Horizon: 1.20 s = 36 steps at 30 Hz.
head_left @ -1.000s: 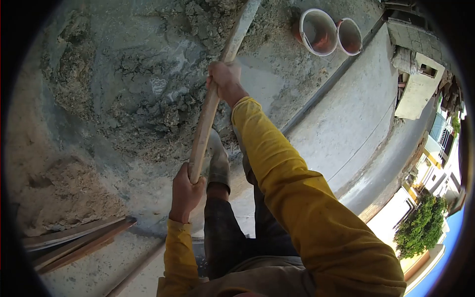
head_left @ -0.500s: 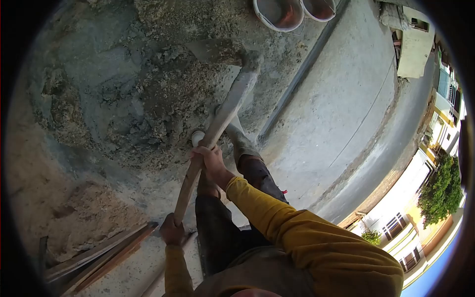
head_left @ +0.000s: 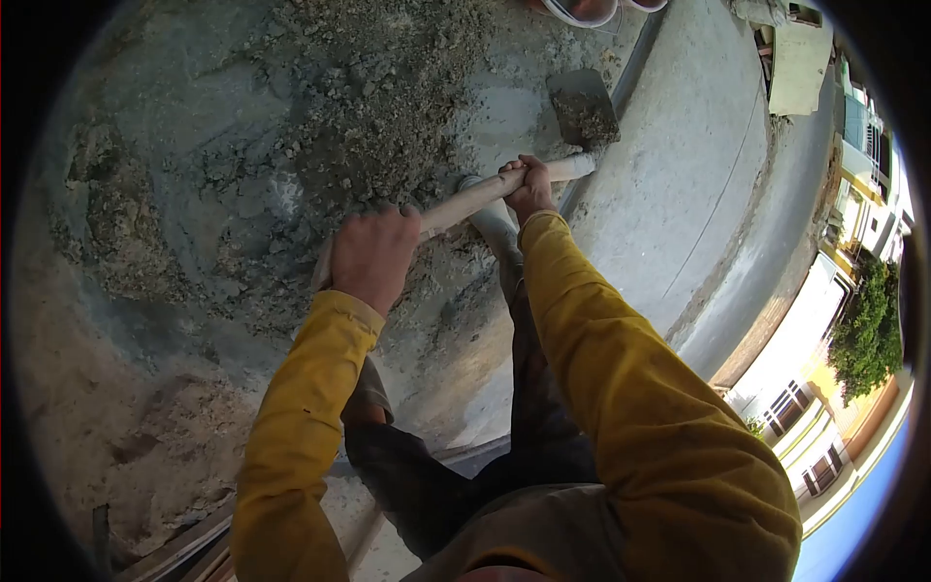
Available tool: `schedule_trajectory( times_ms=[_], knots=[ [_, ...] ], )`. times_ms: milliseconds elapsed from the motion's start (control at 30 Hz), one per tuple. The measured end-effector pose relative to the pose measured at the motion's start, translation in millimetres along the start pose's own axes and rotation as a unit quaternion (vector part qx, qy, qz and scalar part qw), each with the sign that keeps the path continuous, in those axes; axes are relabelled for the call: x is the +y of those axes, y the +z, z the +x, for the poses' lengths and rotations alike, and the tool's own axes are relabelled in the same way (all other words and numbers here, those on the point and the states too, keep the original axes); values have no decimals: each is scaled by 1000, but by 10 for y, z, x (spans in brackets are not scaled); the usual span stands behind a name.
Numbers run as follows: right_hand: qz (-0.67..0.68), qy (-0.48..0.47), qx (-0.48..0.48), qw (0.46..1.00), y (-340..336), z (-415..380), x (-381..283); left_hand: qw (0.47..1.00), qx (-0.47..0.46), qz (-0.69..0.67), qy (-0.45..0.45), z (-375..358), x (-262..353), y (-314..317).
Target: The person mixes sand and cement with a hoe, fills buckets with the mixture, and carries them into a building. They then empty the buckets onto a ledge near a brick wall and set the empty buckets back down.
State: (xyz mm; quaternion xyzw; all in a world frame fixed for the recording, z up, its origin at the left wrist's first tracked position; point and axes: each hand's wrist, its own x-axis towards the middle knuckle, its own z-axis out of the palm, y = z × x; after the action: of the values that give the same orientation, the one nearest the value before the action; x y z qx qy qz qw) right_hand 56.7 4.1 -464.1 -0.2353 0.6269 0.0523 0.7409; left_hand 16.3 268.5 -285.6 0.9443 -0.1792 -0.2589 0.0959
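Note:
Both my hands grip the wooden handle of a hoe (head_left: 465, 203), held slantwise in front of my legs. My left hand (head_left: 376, 254) wraps around the handle near its rear end. Farther up, close to the blade, my right hand (head_left: 531, 191) is closed around it. The hoe's wide metal blade (head_left: 584, 109), with grey mix stuck on it, is at the right of the wet patch. A heap of crumbly wet cement mix (head_left: 378, 107) spreads on the ground to the left of the blade.
Two buckets (head_left: 587, 14) are partly cut off at the top edge. A pale concrete strip (head_left: 679, 184) runs along the right, past a narrow raised edge. Sandy soil (head_left: 184, 427) and wooden boards (head_left: 179, 553) are at lower left. My boots stand by the mix.
The hoe has swung to the right and its handle now lies flatter across the view. My left hand has risen from low by my leg, and my right hand has moved up and right.

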Motion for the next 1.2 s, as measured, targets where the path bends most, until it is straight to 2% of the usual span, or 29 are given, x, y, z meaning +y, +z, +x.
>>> schedule_trajectory(
  times_ms=[67, 133, 267, 367, 500, 600, 667, 700, 733, 767, 800, 833, 933, 1000, 1033, 1067, 1100, 1133, 1167, 1200],
  knots=[
    [-8, 30, -6, 1000, 142, -46, 462, 1000, -10, 25, -7, -199, -365, -70],
    [-20, 28, -19, 999, 296, -257, 1109, 996, -74, 8, -47, -636, -849, -81],
    [-114, 71, -11, 991, 594, -887, 2474, 995, -59, -5, -77, -1839, -1769, -42],
    [-173, 85, 3, 981, 576, -1230, 3347, 989, -54, -36, -136, -2764, -2115, 5],
    [-286, 77, 10, 955, 201, -1839, 4040, 957, -91, -134, -239, -3827, -2025, 320],
    [-333, 118, -22, 935, -535, -2146, 4590, 911, -123, -200, -340, -4773, -1747, 925],
    [-430, 105, 14, 897, -828, -2569, 4732, 871, -112, -259, -403, -5387, -1337, 1451],
    [-430, 105, 9, 897, -855, -2708, 4760, 876, -89, -253, -400, -5653, -1122, 1771],
    [-477, 63, 8, 876, -917, -2835, 4735, 877, -49, -256, -405, -5700, -925, 1829],
    [-527, 23, 8, 849, -971, -2933, 4701, 846, -37, -297, -441, -5702, -756, 1922],
    [-530, -17, -20, 848, -964, -2903, 4660, 841, -31, -302, -447, -5618, -679, 1997],
    [-533, -57, -51, 843, -914, -2850, 4586, 837, 24, -327, -439, -5469, -658, 2051],
    [-546, -165, -147, 808, 14, -3045, 4152, 806, 154, -401, -407, -4666, -729, 1998],
    [-562, -246, -245, 751, 714, -2886, 3859, 783, 147, -482, -365, -3976, -897, 1780],
    [-549, -238, -277, 752, 1121, -2851, 3760, 763, 153, -545, -312, -3665, -1026, 1596],
    [-491, -189, -344, 778, 1521, -2628, 3728, 738, 160, -580, -304, -3363, -1132, 1403],
    [-493, -177, -362, 771, 1914, -2543, 3732, 711, 167, -614, -300, -3115, -1212, 1214],
    [-534, -162, -365, 745, 2234, -2462, 3774, 706, 169, -616, -307, -2986, -1282, 979],
    [-610, -174, -308, 709, 2451, -2305, 3853, 663, 137, -662, -321, -2902, -1338, 725],
    [-612, -163, -308, 710, 2341, -2203, 3909, 618, 104, -703, -335, -2800, -1292, 592]
  ],
)
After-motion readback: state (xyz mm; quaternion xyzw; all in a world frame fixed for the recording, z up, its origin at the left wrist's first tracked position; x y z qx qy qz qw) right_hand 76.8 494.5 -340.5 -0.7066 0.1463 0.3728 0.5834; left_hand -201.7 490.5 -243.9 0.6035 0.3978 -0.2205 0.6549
